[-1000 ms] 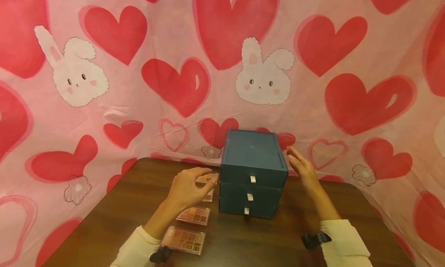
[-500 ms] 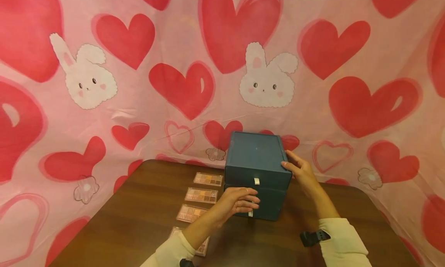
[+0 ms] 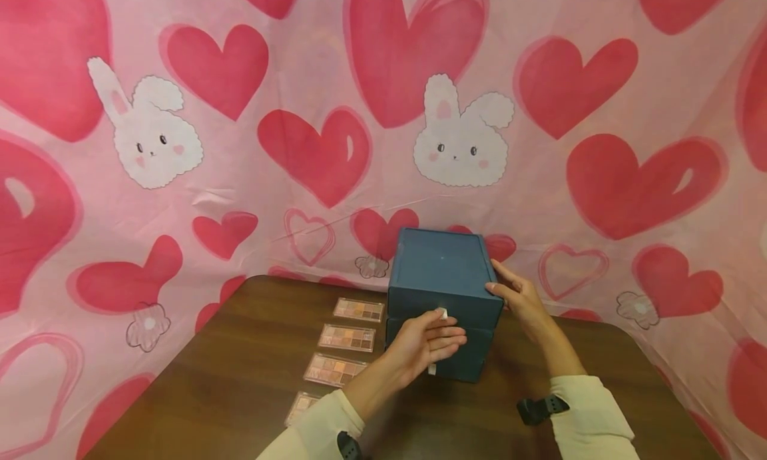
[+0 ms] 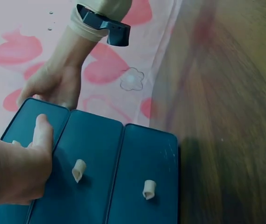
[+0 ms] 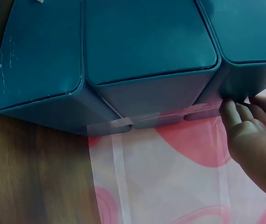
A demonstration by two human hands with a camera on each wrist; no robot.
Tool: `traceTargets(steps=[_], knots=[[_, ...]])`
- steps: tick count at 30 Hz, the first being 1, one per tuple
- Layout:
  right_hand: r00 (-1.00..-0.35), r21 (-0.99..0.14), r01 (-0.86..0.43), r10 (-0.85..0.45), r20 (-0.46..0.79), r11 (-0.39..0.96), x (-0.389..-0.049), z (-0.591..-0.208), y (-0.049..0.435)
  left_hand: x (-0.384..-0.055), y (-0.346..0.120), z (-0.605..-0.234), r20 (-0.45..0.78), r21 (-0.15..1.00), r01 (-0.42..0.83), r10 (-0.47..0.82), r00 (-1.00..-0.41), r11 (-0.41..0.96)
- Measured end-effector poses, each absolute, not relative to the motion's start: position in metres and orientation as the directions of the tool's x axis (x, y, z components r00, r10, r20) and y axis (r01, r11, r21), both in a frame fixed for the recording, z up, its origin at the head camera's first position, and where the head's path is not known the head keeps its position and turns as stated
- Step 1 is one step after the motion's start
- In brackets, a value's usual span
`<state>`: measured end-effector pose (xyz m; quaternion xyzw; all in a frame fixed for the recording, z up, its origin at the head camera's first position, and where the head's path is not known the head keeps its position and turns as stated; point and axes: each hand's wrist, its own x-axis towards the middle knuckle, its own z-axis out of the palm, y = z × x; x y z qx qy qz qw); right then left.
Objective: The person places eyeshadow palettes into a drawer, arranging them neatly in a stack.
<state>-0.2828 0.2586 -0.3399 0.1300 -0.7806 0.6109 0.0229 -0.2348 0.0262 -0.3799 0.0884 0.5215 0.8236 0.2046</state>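
A blue three-drawer box point(image 3: 442, 260) stands on the table, all its drawers pushed in. My left hand point(image 3: 413, 347) is at the top drawer front, its thumb and index finger pinching the white pull tab point(image 3: 443, 313). In the left wrist view the hand hides that tab, while the middle tab point(image 4: 78, 171) and bottom tab point(image 4: 149, 190) show. My right hand point(image 3: 526, 305) rests against the upper right side of the box, thumb near its top edge. The right wrist view shows the fingertips of the right hand point(image 5: 256, 126) touching the side wall of the top section.
Several eyeshadow palettes point(image 3: 347, 338) lie in a row left of the box on the brown wooden table point(image 3: 198, 393). My left sleeve point(image 3: 311, 430) partly covers the nearest one. A pink cloth point(image 3: 311, 60) with hearts and rabbits hangs behind the table.
My left hand has moved right from over the palettes to the top drawer's pull tab. My right hand has come in from beside the box to touch its right side.
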Motion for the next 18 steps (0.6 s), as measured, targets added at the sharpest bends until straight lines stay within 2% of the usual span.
traceTargets(steps=[4, 9, 18], knots=[[-0.957, -0.956, -0.242, -0.204, 0.207, 0.168, -0.283, -0.34, 0.258, -0.237, 0.032, -0.377, -0.065, 0.884, -0.234, 0.39, -0.919, -0.404], [-0.957, -0.956, -0.258, -0.171, 0.233, 0.143, -0.285, -0.343, 0.255, -0.24, 0.037, -0.374, -0.075, 0.888, -0.213, 0.33, -0.941, -0.408], [-0.966, -0.964, -0.243, -0.119, 0.23, 0.107, -0.285, -0.345, 0.253, -0.244, 0.039, -0.374, -0.064, 0.897, -0.201, 0.335, -0.94, -0.393]])
